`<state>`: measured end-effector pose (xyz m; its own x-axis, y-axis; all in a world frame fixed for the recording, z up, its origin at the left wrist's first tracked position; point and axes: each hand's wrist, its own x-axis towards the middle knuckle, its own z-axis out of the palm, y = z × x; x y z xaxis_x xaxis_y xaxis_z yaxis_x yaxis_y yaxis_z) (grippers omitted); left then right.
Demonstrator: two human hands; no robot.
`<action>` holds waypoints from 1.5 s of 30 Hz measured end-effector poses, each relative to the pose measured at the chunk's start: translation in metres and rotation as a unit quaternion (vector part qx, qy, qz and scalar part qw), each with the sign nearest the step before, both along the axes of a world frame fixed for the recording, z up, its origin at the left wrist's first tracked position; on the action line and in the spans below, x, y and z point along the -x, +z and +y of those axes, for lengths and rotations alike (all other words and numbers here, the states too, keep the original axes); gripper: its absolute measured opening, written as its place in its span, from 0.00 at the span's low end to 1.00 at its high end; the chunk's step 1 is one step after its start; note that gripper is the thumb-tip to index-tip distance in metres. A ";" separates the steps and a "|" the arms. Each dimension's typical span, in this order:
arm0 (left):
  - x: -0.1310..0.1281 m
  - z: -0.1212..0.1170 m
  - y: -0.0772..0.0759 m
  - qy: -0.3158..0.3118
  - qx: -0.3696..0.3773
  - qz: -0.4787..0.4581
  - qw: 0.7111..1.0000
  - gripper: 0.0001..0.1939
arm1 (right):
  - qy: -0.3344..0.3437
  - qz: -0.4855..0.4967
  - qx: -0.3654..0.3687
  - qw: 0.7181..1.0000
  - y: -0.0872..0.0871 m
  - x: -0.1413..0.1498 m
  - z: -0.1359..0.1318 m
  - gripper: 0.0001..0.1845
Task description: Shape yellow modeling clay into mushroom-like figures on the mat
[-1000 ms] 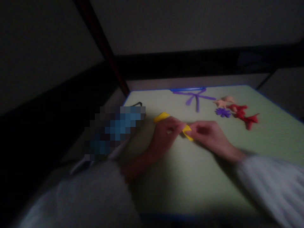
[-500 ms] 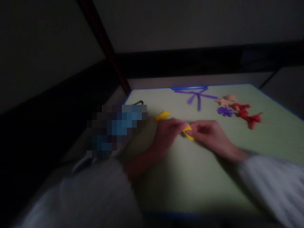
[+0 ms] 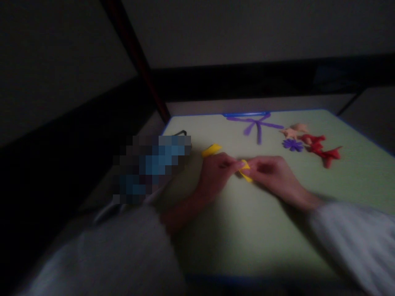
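Observation:
My left hand (image 3: 215, 174) and my right hand (image 3: 271, 176) meet above the middle of the table, fingertips closed in a pinch. Between them is a small, flat yellow piece of modelling clay (image 3: 246, 171), its top edge bent over. Thumbs and index fingers of both hands grip it, and they cover part of its outline. A thicker yellow lump of clay (image 3: 211, 150) lies on the table just beyond my left hand.
The pale green table (image 3: 247, 230) has blue edging. At its back are purple clay strips (image 3: 258, 128) and a blue bar (image 3: 246, 114). A purple flower shape (image 3: 293, 144), red shapes (image 3: 317, 149) and peach shapes (image 3: 291, 132) lie right. A pixelated blue object (image 3: 163, 158) is at left.
The upper part of the yellow clay piece, pointed before, now looks rounded and folded over. My hands have barely shifted. Everything else lies where it was.

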<state>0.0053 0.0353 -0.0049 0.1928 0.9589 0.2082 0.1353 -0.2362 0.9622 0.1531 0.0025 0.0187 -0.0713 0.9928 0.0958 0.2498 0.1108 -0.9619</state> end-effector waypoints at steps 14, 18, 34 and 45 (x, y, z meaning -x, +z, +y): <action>0.001 0.000 -0.004 -0.011 -0.110 -0.022 0.994 0.03 | -0.015 0.024 0.031 0.999 0.002 0.002 -0.001 0.16; 0.000 0.000 -0.004 -0.009 -0.104 -0.011 0.994 0.02 | -0.008 0.022 0.021 1.000 0.001 0.002 0.000 0.16; -0.002 -0.001 -0.001 -0.020 -0.004 -0.039 0.999 0.04 | 0.012 -0.001 -0.009 1.000 0.000 0.001 0.000 0.16; -0.001 0.001 -0.005 -0.004 0.024 -0.049 0.998 0.06 | 0.003 -0.009 -0.041 0.999 -0.007 -0.004 0.003 0.16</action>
<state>0.0062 0.0361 -0.0101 0.1814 0.9668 0.1802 0.0382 -0.1901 0.9810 0.1569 0.0054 0.0121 -0.0799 0.9811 0.1760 0.2666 0.1912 -0.9447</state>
